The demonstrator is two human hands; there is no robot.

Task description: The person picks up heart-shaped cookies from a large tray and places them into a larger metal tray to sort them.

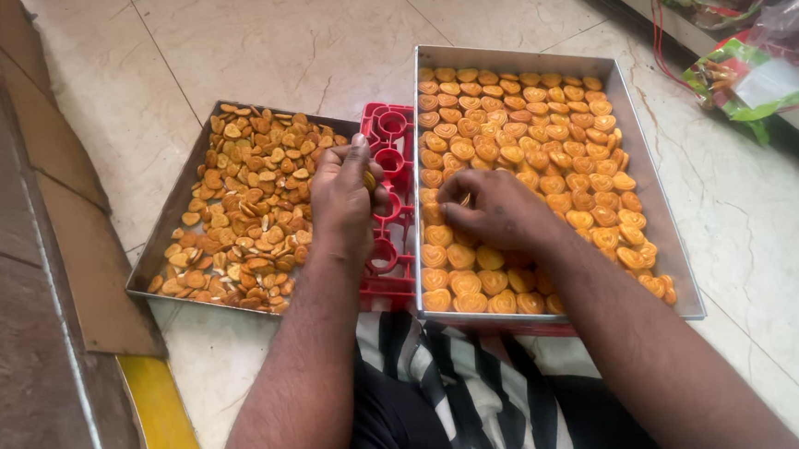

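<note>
Right hand (491, 208) among heart biscuits (542, 133), green packets (751, 78) beyond.

Left hand (347, 195) pinches a biscuit over red plastic mould (393, 151), btwn 2 metal trays. Right hand (496, 211) rests on heart-shaped biscuits (541, 123) in right tray (662, 208). Left tray (156, 244) holds loose, smaller pieces (250, 206). Tiled floor (314, 35).

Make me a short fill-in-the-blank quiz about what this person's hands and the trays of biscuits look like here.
1. The biscuits in the right tray are shaped like ____.
2. The plastic mould between the two trays is coloured ____.
3. The left hand holds a biscuit over the ____.
4. The right hand rests in the tray on the ____ side.

Missing words: hearts; red; mould; right
</note>
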